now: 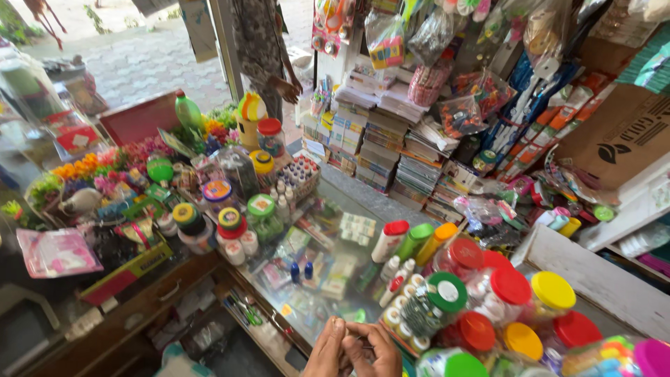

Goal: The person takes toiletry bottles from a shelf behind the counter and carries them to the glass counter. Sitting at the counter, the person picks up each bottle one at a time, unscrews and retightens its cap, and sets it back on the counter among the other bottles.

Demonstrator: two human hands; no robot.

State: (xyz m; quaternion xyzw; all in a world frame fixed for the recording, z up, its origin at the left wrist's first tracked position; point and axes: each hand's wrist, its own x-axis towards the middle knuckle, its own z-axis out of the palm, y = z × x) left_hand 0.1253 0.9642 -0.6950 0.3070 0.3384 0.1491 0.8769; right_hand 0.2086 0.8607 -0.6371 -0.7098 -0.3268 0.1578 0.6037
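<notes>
A: What is being held at the near edge?

B: The left hand (326, 351) and right hand (368, 352) are pressed together over the glass counter (328, 244). Their fingers are curled narrow round something small between them; what it is cannot be told.

A: How far along is the work?

B: Nothing appears set down beside the hands, so the handling is judged to be only under way, not finished.

A: What can be counted nearby?

B: Just right of the hands a jar with a green lid (447, 292) is seen, then three red-lidded jars (510, 286) and two yellow-lidded jars (553, 290). Three capped tubes (413, 241), red, green and orange, are laid farther back. Stacked notebooks (380, 150) are piled at the far side, where another person's hand (287, 89) is visible.
</notes>
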